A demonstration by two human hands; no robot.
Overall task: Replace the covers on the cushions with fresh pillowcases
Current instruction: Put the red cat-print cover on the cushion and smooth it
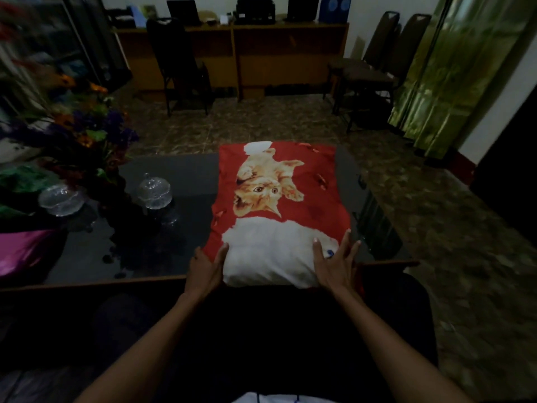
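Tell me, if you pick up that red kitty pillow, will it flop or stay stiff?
The red kitty pillow would probably sag softly rather than stay stiff: its cover is wrinkled and its edges bulge. It likely feels light for its size, being puffy. It lies flat on the dark table, so it should not roll.

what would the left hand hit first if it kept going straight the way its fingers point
The left hand already touches the near left corner of the cushion, fingers pointing away from the person. Going on, it would likely slide along the red pillowcase edge over the dark table; depth is hard to judge.
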